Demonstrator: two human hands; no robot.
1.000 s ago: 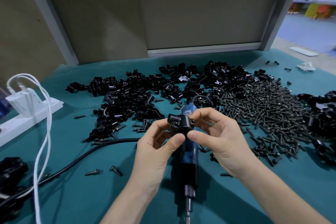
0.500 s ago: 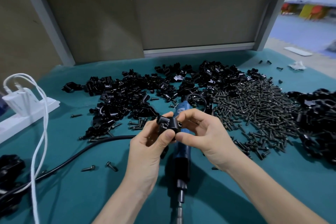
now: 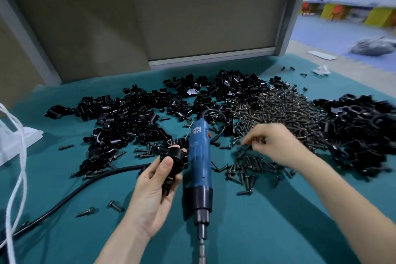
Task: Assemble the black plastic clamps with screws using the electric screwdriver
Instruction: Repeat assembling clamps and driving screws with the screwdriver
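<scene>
Left grip: palm up, thumb and fingers curled round one black plastic clamp, which is held above the table. Just right of this grip, and between the two grips, the blue electric screwdriver lies flat on the teal table, its bit end toward the person. Right grip: fingers bent down at the near edge of the screw heap; motion blur hides whether a screw is pinched. Beyond the left grip lies a heap of loose clamps; outside the right grip lies a second clamp heap. Single screws lie scattered left of the left grip, where a black cable runs outward across the table. Farther left are white cords and a white power strip. Behind the table stand olive-grey panels set between grey frame posts. Far right of the right grip, a blue floor carries blurred yellow and red seats.
</scene>
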